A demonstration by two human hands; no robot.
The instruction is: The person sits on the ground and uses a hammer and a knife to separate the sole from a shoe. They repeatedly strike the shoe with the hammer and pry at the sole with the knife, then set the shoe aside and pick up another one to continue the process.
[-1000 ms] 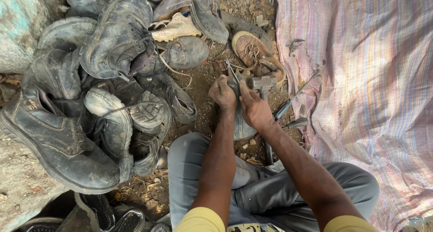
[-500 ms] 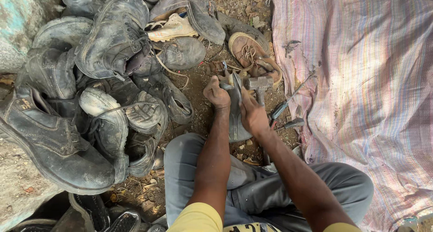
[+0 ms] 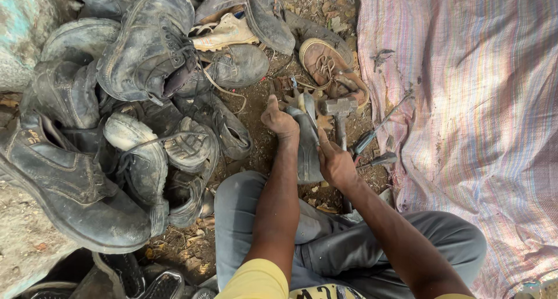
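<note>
Head view looks straight down at my lap and the dirt in front of me. The biggest thing is the striped cloth (image 3: 476,130), spread flat on my right, and its near edge runs close by my right arm. Next is the big pile of old black boots (image 3: 116,130) on my left, packed tight from the top edge down past my knee. Between cloth and pile there is only a thin strip of bare dirt (image 3: 256,118), and that is where I work. My grey trousers (image 3: 325,241) fill the bottom. A brown shoe (image 3: 331,66) lies just past my hands. A hammer (image 3: 339,110) lies on the dirt beside it, and two screwdrivers (image 3: 372,145) lie near the cloth edge. The dark shoe sole (image 3: 308,150) stands on end between my hands. My left hand (image 3: 280,121) is closed around its top end. My right hand (image 3: 336,162) presses flat against its side, fingers curled on it.
</note>
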